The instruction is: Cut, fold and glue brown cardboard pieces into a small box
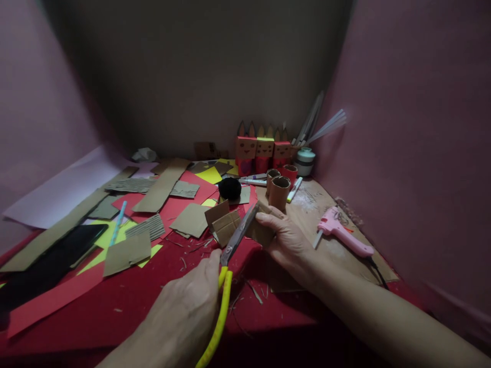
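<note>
My left hand is closed round the scissors, which have dark metal blades and yellow handles. The blades point away and up to the right, and their tips meet the edge of a small cardboard piece. That piece is pinched between the thumb and fingers of my right hand. Just left of the blades, a folded bit of cardboard lies on the red cloth. Behind it sits a black fuzzy ball. Some of my left fingers are hidden behind the handles.
A pink glue gun lies on a wooden board at right. Cardboard tubes stand behind my right hand. Several cardboard strips and coloured papers cover the left. Box figures with pointed ears and a lidded jar stand at the back.
</note>
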Tool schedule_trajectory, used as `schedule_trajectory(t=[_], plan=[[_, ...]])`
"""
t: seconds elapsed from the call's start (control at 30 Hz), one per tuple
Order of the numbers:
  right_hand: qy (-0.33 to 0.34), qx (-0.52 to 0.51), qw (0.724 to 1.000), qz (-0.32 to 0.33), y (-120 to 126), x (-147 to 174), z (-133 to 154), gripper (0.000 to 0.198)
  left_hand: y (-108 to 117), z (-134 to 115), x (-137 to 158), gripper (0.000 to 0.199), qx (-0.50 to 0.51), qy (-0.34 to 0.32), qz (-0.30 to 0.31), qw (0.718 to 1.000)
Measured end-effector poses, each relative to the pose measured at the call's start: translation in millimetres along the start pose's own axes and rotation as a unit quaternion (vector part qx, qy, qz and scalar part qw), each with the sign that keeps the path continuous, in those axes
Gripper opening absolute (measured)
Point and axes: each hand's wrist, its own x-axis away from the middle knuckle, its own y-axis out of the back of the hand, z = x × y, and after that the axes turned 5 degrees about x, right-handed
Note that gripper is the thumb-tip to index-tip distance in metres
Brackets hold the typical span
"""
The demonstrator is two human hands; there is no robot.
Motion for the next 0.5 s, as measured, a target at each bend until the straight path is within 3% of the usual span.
schedule_trajectory(t=[0.17, 0.37, 0.5], plan=[[0.000, 0.008, 1.000, 0.005, 1, 0, -3, 0.025, -7, -5, -4, 0.051, -0.024, 0.007, -0.043, 0.999], [0.004, 0.007, 1.000, -0.005, 3, 0, -3, 0.024, -1, -16, -11, 0.056, -0.084, 0.050, 0.041, 0.994], [0.002, 0.002, 1.000, -0.017, 2, 1, -3, 0.025, -8, -10, -10, 0.057, -0.126, 0.031, 0.020, 0.991]])
